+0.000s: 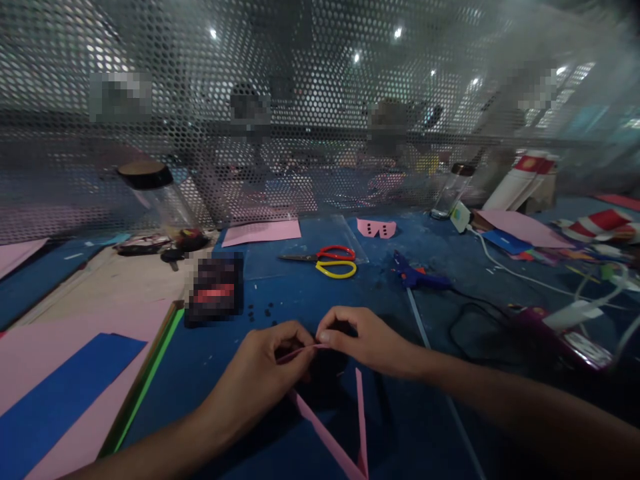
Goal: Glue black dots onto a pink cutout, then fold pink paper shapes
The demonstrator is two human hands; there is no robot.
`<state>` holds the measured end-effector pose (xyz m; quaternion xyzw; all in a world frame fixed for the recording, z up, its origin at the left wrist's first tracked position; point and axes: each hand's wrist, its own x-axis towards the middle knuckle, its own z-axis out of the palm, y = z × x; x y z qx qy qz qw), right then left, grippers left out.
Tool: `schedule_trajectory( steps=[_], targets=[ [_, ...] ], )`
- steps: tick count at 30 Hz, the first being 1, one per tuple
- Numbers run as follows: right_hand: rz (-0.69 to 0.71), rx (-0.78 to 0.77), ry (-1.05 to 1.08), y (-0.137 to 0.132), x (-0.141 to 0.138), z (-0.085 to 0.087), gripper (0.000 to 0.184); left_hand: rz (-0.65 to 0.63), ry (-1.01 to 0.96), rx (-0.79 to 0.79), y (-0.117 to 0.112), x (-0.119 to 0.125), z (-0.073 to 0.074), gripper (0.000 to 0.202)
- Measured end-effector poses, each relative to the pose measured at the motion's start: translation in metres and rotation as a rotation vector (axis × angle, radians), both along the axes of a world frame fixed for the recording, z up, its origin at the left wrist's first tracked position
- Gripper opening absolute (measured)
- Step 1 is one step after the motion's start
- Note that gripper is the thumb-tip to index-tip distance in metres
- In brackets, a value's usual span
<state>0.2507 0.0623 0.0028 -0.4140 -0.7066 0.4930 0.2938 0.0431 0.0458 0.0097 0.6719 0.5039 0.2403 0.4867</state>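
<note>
Between both hands, near the middle of the blue tabletop, is a long pink paper strip [325,433]. My left hand [270,360] pinches it with thumb and fingers, and my right hand [353,337] pinches its end close by. Below the hands the strip hangs and bends back up in a V. Beyond them lie scissors [327,260] with one red and one yellow handle loop. A pink paper cutout [377,229] with small black squares is farther back. Several tiny black bits [260,311] are scattered just past my left hand.
A blue glue gun [420,275] with its cord lies right of the scissors. Clear jars [167,207] stand at the back. Pink and blue sheets [75,393] cover the left side. A purple power strip [565,333] with cables is at right. A perforated metal screen [310,80] closes off the back.
</note>
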Motion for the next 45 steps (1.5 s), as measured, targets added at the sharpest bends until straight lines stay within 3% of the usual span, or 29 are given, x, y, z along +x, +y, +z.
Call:
schedule_trajectory(
  steps=[11,26,37,45],
  targets=[
    [0.067,-0.045,0.044,0.0016,0.0018,-0.0041,0.013,0.001,0.027,0.018,-0.0009,0.0008,0.0038,0.019],
    [0.053,-0.02,-0.003,-0.0033,0.0011,-0.002,0.01,-0.028,0.027,-0.004,-0.0015,0.0002,0.0016,0.019],
    [0.007,0.171,-0.109,-0.0048,-0.0002,-0.0039,0.006,-0.037,0.059,0.062,-0.0011,-0.0023,-0.0014,0.018],
    [0.008,0.128,-0.097,-0.0048,-0.0011,-0.0037,0.009,-0.04,0.032,0.044,-0.0015,-0.0033,-0.0013,0.016]
  ],
)
